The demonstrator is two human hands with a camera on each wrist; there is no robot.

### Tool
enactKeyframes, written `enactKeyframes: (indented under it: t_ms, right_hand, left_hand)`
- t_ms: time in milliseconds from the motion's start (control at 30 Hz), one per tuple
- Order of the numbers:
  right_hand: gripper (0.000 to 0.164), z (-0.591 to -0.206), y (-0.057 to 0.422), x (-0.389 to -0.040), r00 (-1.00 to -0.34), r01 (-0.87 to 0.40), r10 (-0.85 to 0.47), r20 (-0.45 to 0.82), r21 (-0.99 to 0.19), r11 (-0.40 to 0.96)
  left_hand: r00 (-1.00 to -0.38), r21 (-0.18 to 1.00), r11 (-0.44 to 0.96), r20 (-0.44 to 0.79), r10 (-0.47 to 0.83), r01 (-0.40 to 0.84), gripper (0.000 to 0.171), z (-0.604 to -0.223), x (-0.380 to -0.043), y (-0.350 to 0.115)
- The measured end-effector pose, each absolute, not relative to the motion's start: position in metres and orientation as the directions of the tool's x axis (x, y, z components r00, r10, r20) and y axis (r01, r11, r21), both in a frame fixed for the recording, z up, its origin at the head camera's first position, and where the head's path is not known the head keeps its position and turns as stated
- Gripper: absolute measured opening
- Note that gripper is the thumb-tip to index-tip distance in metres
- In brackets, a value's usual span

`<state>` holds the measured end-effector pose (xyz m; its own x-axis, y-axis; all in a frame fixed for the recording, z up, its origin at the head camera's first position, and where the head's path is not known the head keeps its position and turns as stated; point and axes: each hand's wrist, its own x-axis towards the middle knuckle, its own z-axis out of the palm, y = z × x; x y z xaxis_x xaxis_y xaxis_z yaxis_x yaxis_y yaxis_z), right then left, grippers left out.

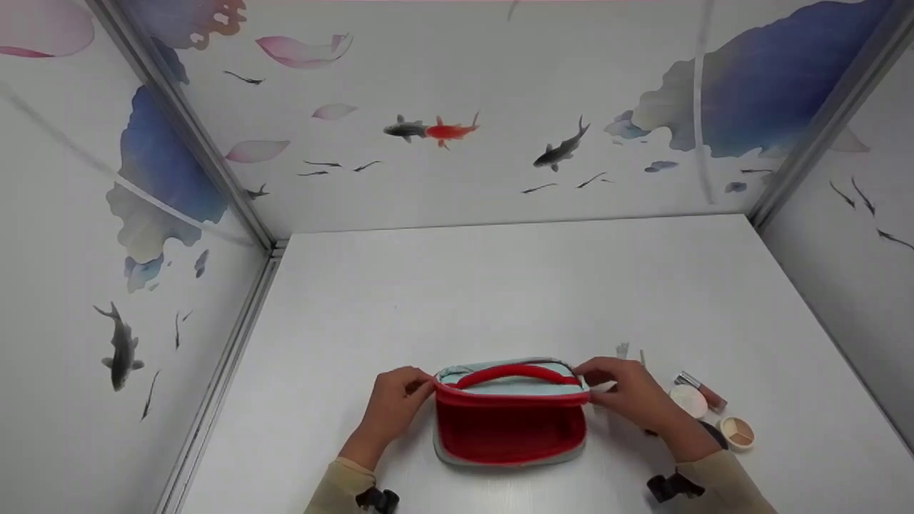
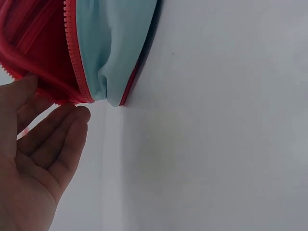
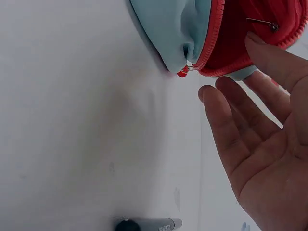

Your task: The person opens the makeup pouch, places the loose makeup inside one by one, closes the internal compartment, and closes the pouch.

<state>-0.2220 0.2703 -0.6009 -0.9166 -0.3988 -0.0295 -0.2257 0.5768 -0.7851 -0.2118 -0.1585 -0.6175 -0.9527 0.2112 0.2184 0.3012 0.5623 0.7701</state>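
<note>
A light-blue cosmetic bag (image 1: 510, 457) with red zipper edges and a red lining stands unzipped on the table, its lid raised and its mouth facing me. A red carry handle (image 1: 514, 373) arches over the lid. My left hand (image 1: 396, 400) pinches the lid's left corner, thumb on the red lining (image 2: 48, 53) and fingers outside. At the opposite corner, my right hand (image 1: 628, 389) pinches the rim the same way, with its thumb over the red inside. A red zipper pull (image 3: 183, 71) hangs near its fingertips in the right wrist view.
Makeup lies right of the bag, partly behind my right forearm: a round white compact (image 1: 689, 401), a lip gloss tube (image 1: 712, 398) and a three-shade round palette (image 1: 737, 432). A grey tube (image 3: 156, 224) shows in the right wrist view. Printed walls (image 1: 457, 178) enclose the white table (image 1: 514, 285).
</note>
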Motion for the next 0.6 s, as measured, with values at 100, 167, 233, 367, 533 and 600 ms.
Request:
enactKeyframes:
  t_ms: [100,167,233,367,533,600]
  right_hand:
    - [0.026,-0.597,0.265,-0.226,-0.933,-0.241,-0.359,0.022,-0.78,0.577]
    - [0.024,-0.595,0.261,-0.229,-0.944,-0.243,-0.325,0.053,-0.777,0.581]
    - [0.021,-0.593,0.257,-0.233,-0.954,-0.238,-0.288,0.079,-0.782,0.576]
    - [0.019,-0.591,0.249,-0.241,-0.976,-0.175,-0.204,0.072,-0.816,0.551]
    - [0.02,-0.593,0.242,-0.252,-0.991,-0.02,-0.123,-0.044,-0.881,0.474]
    - [0.021,-0.595,0.239,-0.255,-0.992,0.028,-0.095,-0.079,-0.889,0.456]
  left_hand:
    - [-0.949,0.779,0.543,0.274,0.154,0.312,0.008,-0.615,-0.219,-0.153]
    - [-0.95,0.798,0.518,0.293,0.111,0.307,0.009,-0.613,-0.224,-0.15]
    - [-0.957,0.826,0.489,0.282,0.07,0.28,0.011,-0.612,-0.229,-0.146]
    - [-0.981,0.895,0.405,0.193,0.024,0.186,0.014,-0.61,-0.24,-0.139]
    - [-0.993,0.941,0.318,0.116,0.029,0.119,0.021,-0.61,-0.252,-0.13]
    - [-0.994,0.954,0.278,0.105,0.042,0.113,0.024,-0.614,-0.256,-0.127]
